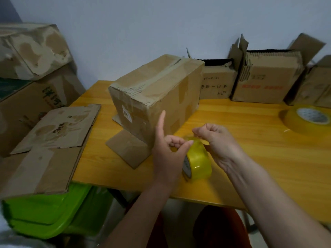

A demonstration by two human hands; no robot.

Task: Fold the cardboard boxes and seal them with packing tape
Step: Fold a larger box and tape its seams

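Before the cardboard box [154, 93], left hand [167, 149] gripping tape roll [197, 161]; right hand [215, 138] pinching its end.

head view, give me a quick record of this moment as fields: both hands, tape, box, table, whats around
left hand: left hand holds the yellow tape roll, index finger raised
right hand: right hand pinches the tape's loose end at the top of the roll
box: cardboard box stands on the wooden table behind the hands, lower flaps splayed open
second roll: larger tape roll lies flat at the right
back row: open boxes along the wall
left side: flattened cardboard on a green bin
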